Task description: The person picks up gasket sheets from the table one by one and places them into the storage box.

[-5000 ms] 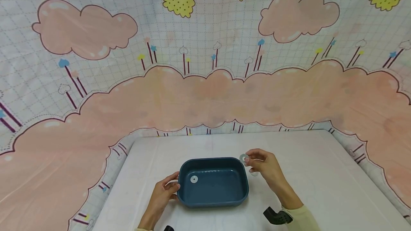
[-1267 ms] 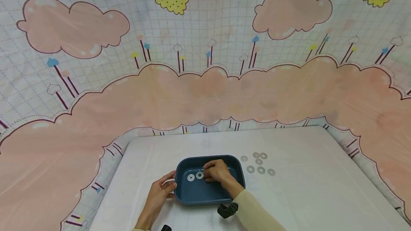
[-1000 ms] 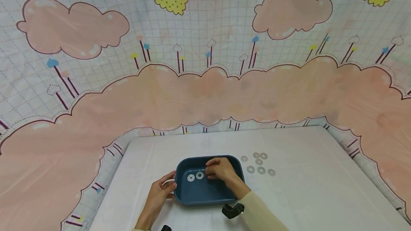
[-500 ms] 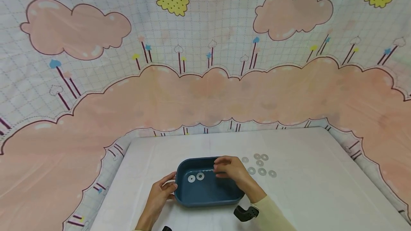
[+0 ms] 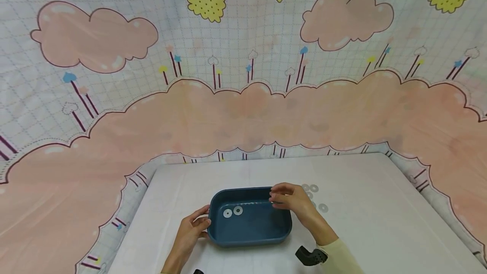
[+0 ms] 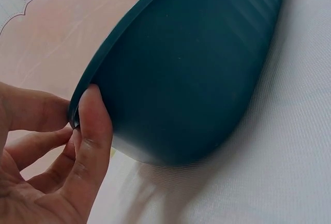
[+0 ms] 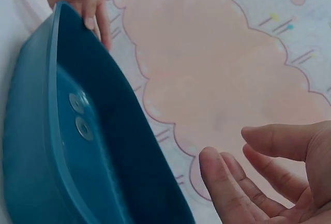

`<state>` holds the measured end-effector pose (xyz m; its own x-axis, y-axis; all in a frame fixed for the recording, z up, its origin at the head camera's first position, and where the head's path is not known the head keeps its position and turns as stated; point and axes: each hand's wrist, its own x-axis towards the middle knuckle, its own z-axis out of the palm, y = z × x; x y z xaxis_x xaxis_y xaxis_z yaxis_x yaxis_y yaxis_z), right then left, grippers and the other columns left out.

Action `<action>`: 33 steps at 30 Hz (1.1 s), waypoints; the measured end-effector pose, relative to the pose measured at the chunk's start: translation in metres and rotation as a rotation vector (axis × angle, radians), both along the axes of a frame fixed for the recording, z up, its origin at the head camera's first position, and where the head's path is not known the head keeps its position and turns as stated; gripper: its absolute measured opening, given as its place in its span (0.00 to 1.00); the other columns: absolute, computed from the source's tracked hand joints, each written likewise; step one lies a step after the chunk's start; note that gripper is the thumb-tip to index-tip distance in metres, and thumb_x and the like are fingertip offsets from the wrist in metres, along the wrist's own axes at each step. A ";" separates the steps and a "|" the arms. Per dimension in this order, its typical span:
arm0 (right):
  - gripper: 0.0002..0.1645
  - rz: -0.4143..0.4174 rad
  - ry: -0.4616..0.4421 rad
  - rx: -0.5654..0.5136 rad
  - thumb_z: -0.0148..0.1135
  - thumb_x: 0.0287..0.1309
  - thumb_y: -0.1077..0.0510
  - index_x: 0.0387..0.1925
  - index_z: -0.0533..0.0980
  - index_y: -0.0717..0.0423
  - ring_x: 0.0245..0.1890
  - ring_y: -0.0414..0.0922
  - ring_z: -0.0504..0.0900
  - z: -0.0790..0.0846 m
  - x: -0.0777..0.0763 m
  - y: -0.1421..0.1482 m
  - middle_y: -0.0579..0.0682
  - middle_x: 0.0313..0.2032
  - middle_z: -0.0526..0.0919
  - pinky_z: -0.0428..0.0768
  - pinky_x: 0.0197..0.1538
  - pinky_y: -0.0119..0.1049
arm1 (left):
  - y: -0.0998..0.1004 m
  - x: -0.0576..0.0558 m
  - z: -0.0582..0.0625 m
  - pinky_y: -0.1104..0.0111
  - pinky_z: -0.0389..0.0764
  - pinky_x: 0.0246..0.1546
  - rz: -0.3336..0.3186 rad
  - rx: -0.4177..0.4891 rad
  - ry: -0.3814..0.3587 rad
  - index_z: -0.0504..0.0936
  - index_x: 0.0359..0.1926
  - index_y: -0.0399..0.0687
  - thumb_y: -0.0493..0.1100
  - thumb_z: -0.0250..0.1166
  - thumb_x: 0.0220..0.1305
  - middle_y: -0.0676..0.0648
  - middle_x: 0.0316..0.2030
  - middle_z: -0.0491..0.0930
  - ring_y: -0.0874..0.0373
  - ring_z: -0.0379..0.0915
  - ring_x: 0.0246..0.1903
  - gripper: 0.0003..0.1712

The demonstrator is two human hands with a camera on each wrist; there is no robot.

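A dark blue rectangular plastic tub (image 5: 251,236) stands on the white table. My left hand (image 5: 191,225) holds its left end; in the left wrist view the thumb (image 6: 94,125) lies on the outer wall and the other fingers are at the rim. Inside, toward the left, two flat washers (image 5: 238,210) lie side by side. Above the tub's right rim is my right hand (image 5: 293,200), its thumb and fingers apart with nothing between them in the right wrist view. Several loose washers (image 5: 323,208) lie to the right, some hidden behind that hand.
The white tabletop (image 5: 380,215) extends around the tub on all sides. A cloth backdrop (image 5: 243,113) with printed clouds hangs behind it. A black wrist camera (image 5: 311,256) sits on my right forearm.
Five seconds ago my right hand held a washer and one lay in the tub; now two lie there. The right hand has since moved right, from inside the tub to its right rim.
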<state>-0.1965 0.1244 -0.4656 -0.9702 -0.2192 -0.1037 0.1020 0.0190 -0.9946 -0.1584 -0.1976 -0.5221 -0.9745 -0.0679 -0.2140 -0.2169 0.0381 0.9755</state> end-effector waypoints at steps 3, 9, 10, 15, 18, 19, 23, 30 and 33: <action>0.21 -0.001 0.011 -0.008 0.65 0.61 0.60 0.52 0.75 0.68 0.44 0.47 0.86 0.001 0.002 0.011 0.54 0.44 0.84 0.85 0.49 0.40 | 0.000 0.000 0.000 0.67 0.81 0.28 -0.001 -0.001 0.001 0.71 0.66 0.36 0.30 0.61 0.64 0.37 0.57 0.73 0.57 0.77 0.40 0.28; 0.23 -0.036 0.025 0.011 0.64 0.61 0.60 0.55 0.73 0.69 0.44 0.44 0.86 0.000 0.005 0.025 0.65 0.52 0.79 0.84 0.50 0.37 | -0.001 0.000 0.000 0.67 0.82 0.28 -0.001 -0.004 -0.003 0.71 0.66 0.37 0.30 0.61 0.64 0.38 0.56 0.73 0.57 0.77 0.40 0.29; 0.23 -0.042 0.027 0.012 0.63 0.61 0.61 0.55 0.74 0.69 0.44 0.45 0.86 -0.001 0.006 0.026 0.65 0.52 0.79 0.84 0.50 0.37 | -0.001 0.000 -0.001 0.66 0.82 0.28 -0.002 -0.005 -0.004 0.71 0.66 0.37 0.31 0.61 0.64 0.38 0.56 0.73 0.57 0.77 0.40 0.29; 0.22 -0.092 0.048 0.044 0.65 0.59 0.60 0.53 0.76 0.67 0.45 0.48 0.86 -0.002 0.010 0.035 0.62 0.50 0.81 0.84 0.50 0.37 | -0.001 -0.001 -0.002 0.66 0.82 0.28 -0.003 -0.005 -0.010 0.71 0.66 0.37 0.31 0.61 0.64 0.37 0.57 0.73 0.56 0.76 0.40 0.29; 0.22 -0.124 0.055 0.081 0.65 0.59 0.59 0.53 0.76 0.66 0.45 0.46 0.85 -0.002 0.012 0.041 0.59 0.49 0.82 0.84 0.49 0.36 | -0.001 -0.001 -0.002 0.66 0.82 0.28 -0.001 -0.008 -0.013 0.71 0.66 0.37 0.30 0.61 0.64 0.37 0.57 0.72 0.56 0.76 0.40 0.29; 0.21 -0.137 0.056 0.089 0.65 0.59 0.59 0.53 0.77 0.65 0.45 0.47 0.86 -0.002 0.013 0.043 0.58 0.49 0.82 0.85 0.48 0.35 | -0.001 -0.001 -0.002 0.66 0.82 0.28 0.000 -0.010 -0.013 0.71 0.66 0.37 0.30 0.61 0.64 0.37 0.57 0.72 0.56 0.76 0.40 0.29; 0.19 -0.180 0.063 0.121 0.64 0.61 0.59 0.52 0.77 0.62 0.47 0.51 0.86 -0.005 0.014 0.053 0.57 0.48 0.83 0.85 0.47 0.35 | 0.000 0.000 -0.001 0.66 0.81 0.28 0.002 -0.011 -0.008 0.71 0.66 0.37 0.30 0.61 0.64 0.37 0.57 0.73 0.56 0.76 0.40 0.29; 0.23 -0.225 0.098 0.155 0.66 0.60 0.55 0.54 0.76 0.63 0.44 0.41 0.85 -0.011 0.015 0.071 0.56 0.50 0.82 0.84 0.47 0.31 | 0.001 0.001 0.001 0.66 0.81 0.28 0.004 -0.014 -0.005 0.72 0.66 0.37 0.30 0.62 0.63 0.38 0.56 0.73 0.57 0.76 0.39 0.29; 0.24 -0.231 0.110 0.158 0.66 0.60 0.54 0.54 0.76 0.64 0.43 0.38 0.84 -0.014 0.015 0.078 0.53 0.49 0.83 0.84 0.47 0.30 | 0.001 0.001 0.002 0.66 0.81 0.28 0.005 -0.018 -0.007 0.72 0.66 0.37 0.30 0.62 0.63 0.38 0.56 0.73 0.57 0.76 0.39 0.29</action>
<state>-0.1818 0.2026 -0.4794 -0.9998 0.0189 -0.0102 0.0131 0.1633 -0.9865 -0.1576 -0.1970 -0.5205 -0.9725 -0.0765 -0.2198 -0.2242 0.0542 0.9730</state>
